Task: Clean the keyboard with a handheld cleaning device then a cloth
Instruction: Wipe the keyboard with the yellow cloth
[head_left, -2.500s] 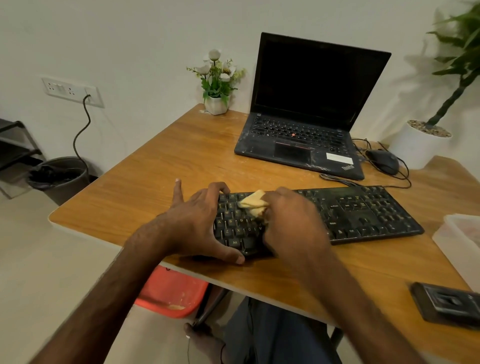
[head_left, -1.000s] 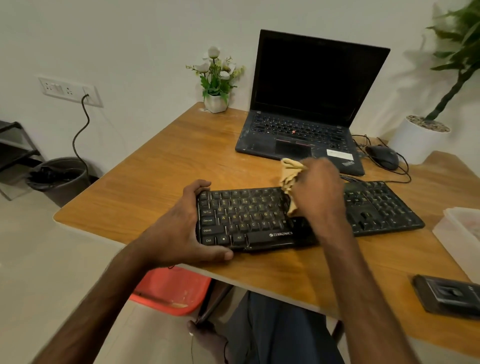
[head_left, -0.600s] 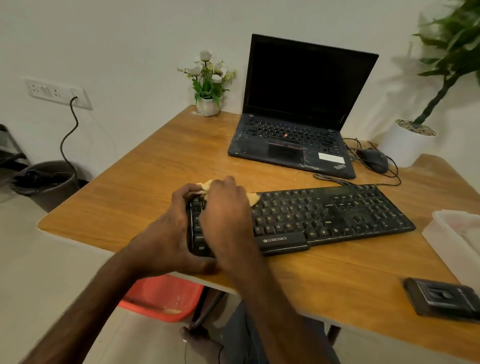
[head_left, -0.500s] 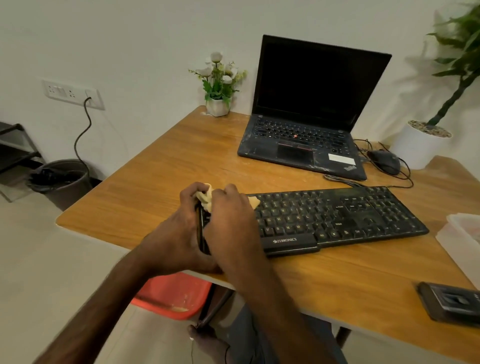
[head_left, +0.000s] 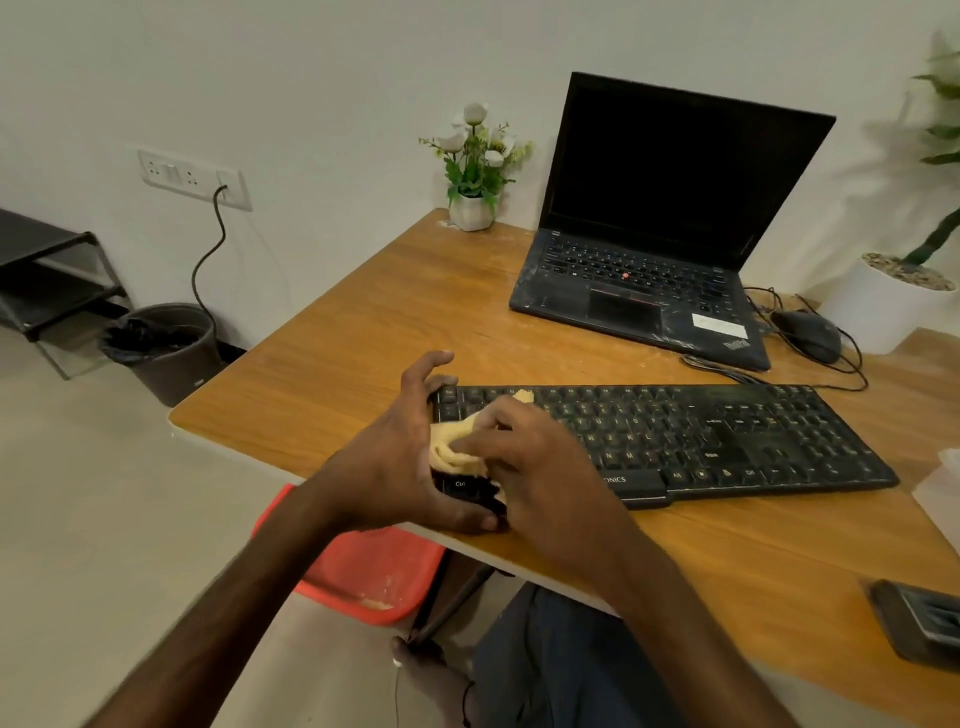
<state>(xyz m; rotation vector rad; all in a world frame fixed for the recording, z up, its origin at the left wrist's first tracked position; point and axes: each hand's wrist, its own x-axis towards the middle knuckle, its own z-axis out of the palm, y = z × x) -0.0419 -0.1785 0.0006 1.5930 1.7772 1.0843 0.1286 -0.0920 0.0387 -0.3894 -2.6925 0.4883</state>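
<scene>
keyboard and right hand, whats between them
The yellow cloth, bunched under the right hand on the left end of the keyboard; the head view shows it.

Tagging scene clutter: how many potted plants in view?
2. One small flower pot at the table's back edge, left of the laptop; one large white pot at the far right, partly cut off by the frame.

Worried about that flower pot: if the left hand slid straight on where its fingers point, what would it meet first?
The left hand would cross bare desk, then probably reach the flower pot; depth is unclear.
</scene>
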